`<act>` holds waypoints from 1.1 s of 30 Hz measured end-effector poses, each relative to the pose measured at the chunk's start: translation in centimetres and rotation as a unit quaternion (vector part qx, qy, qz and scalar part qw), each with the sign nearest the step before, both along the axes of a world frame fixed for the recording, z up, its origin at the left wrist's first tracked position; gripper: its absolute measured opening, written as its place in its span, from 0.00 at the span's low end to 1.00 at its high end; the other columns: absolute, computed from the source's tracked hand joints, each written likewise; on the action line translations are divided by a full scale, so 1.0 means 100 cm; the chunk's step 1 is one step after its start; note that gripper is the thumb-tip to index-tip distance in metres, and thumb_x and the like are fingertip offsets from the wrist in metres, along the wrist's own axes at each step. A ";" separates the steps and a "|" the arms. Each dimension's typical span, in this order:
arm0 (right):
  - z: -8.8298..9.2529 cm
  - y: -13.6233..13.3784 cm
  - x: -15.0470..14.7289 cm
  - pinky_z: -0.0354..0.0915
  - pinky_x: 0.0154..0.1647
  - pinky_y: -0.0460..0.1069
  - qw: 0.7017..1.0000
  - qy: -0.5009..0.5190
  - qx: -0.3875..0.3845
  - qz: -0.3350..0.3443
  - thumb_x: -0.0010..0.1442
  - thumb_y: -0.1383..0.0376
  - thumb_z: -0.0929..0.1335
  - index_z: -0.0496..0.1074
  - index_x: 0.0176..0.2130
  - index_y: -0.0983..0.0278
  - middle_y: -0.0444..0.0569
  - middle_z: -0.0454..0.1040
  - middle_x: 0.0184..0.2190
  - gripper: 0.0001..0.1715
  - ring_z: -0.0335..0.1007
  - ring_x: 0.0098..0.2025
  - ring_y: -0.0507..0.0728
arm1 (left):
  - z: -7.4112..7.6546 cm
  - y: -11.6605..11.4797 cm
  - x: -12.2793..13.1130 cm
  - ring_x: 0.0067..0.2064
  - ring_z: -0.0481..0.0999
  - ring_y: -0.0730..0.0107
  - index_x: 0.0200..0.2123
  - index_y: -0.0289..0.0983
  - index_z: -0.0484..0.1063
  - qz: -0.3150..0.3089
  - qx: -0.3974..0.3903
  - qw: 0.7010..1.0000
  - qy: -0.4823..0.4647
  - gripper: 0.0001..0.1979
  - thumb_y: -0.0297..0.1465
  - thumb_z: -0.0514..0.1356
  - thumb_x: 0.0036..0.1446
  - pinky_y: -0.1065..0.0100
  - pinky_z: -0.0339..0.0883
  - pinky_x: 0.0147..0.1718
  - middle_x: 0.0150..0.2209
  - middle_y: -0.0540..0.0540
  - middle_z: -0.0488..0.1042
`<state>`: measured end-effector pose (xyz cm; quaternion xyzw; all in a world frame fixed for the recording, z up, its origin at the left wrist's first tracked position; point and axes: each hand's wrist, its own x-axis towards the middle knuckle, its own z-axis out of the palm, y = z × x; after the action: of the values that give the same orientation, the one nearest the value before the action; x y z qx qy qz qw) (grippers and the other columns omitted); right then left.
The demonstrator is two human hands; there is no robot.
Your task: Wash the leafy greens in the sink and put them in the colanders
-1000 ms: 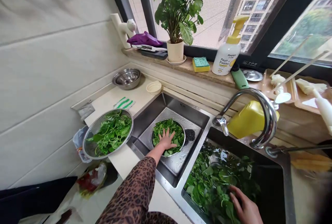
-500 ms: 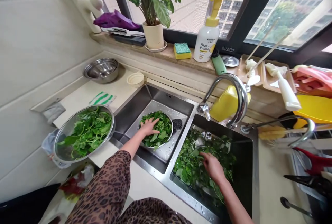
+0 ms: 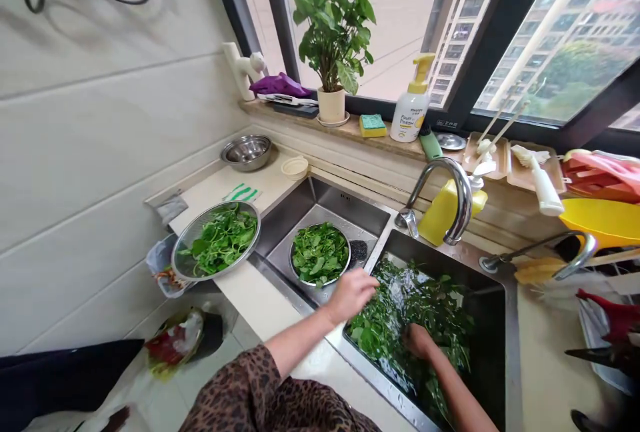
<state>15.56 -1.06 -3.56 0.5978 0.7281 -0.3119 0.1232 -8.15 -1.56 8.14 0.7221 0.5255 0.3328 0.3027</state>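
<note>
- Head view, nearest first: we look down over a leopard-print sleeve [image 3: 235, 389] at both bare forearms reaching into a double stainless steel sink [image 3: 373, 385].
- Left hand [image 3: 353, 295]: we see it above the divider between the basins, fingers loosely spread and slightly curved, holding nothing.
- Right hand [image 3: 419, 341]: we find it low among the leaves, fingers sunk out of sight, so we cannot tell whether it has closed on any stems.
- Wet leafy greens [image 3: 410, 325]: these fill the right basin and glisten with water, touching the right hand and lying just beside the left.
- Steel bowl [image 3: 346, 267]: it sits in the left basin, heaped with more greens.
- Steel strainer [image 3: 215, 209]: it rests on the counter left of the sink, also full of greens.
- Beyond the sink: we note a curved faucet [image 3: 463, 195], a yellow container [image 3: 445, 215] and, on the windowsill, a green-and-yellow sponge [image 3: 373, 125], a pump bottle [image 3: 411, 109] and a potted plant [image 3: 333, 39].
</note>
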 end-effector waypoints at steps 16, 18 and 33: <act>0.065 -0.020 0.049 0.62 0.37 0.48 0.947 0.273 0.026 -0.166 0.52 0.60 0.62 0.71 0.36 0.66 0.48 0.73 0.32 0.16 0.67 0.36 0.56 | -0.059 -0.050 0.065 0.32 0.69 0.67 0.30 0.37 0.72 -0.092 -0.144 0.985 -0.015 0.14 0.33 0.48 0.57 0.69 0.58 0.34 0.26 0.47 0.72; 0.047 -0.009 0.062 0.62 0.39 0.48 0.968 0.140 0.092 -0.187 0.53 0.64 0.60 0.72 0.37 0.66 0.49 0.74 0.34 0.16 0.68 0.37 0.56 | -0.065 -0.045 0.061 0.29 0.68 0.69 0.26 0.36 0.71 -0.035 -0.188 0.978 -0.087 0.15 0.37 0.49 0.57 0.70 0.59 0.32 0.24 0.49 0.69; 0.019 -0.017 0.024 0.60 0.31 0.46 0.995 -0.059 0.024 -0.080 0.50 0.69 0.65 0.75 0.36 0.63 0.54 0.76 0.33 0.12 0.72 0.36 0.58 | -0.063 -0.037 0.052 0.36 0.71 0.72 0.36 0.36 0.65 0.111 -0.383 0.820 -0.410 0.21 0.45 0.61 0.45 0.70 0.66 0.34 0.33 0.49 0.69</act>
<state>18.00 -2.79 -1.64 0.6743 0.6765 -0.2676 0.1266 -2.92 -5.23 1.84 0.2814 0.5150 0.4013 0.7032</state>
